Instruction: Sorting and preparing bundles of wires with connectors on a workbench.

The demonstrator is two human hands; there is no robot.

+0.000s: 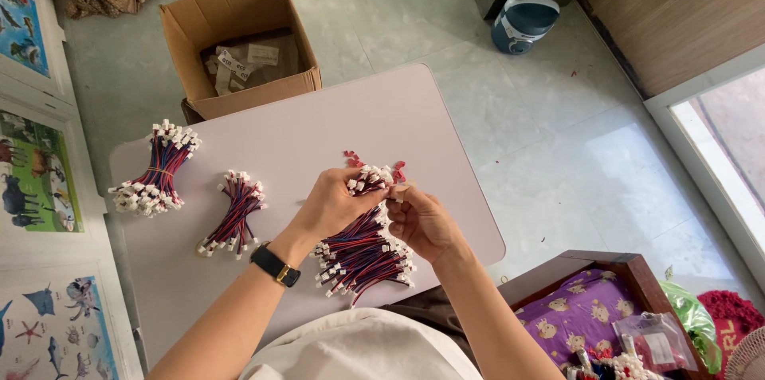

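**A:** Start with the big things. What carries it all?

**B:** A pale table point(319, 133), rounded at the corners, with an open cardboard box point(239, 45) on the floor just past its far edge. Most of the far and right part of the table is bare; its right edge falls off to floor tiles, and a wooden tray point(629, 268) sits low at the near right.

**A:** And the wires?

**B:** Two tied bundles lie at the left: the larger tied bundle point(155, 169) far left, a smaller tied bundle point(233, 214) just right of it. The loose bundle point(362, 248) is in hand, above the near edge of the table, fanned out toward the person.

**A:** How are the hands set?

**B:** The left hand point(335, 205) is closed round the bundle's upper end, below the white connectors. The right hand point(422, 225) has its fingers pinched together on something small at the top; I can't tell what.

**A:** How would it handle?

**B:** Light and floppy, I judge. The thin wires splay wherever nothing gathers them, so hold the waist, not the plugs. Some small red bits point(351, 158) lie just beyond the hands.
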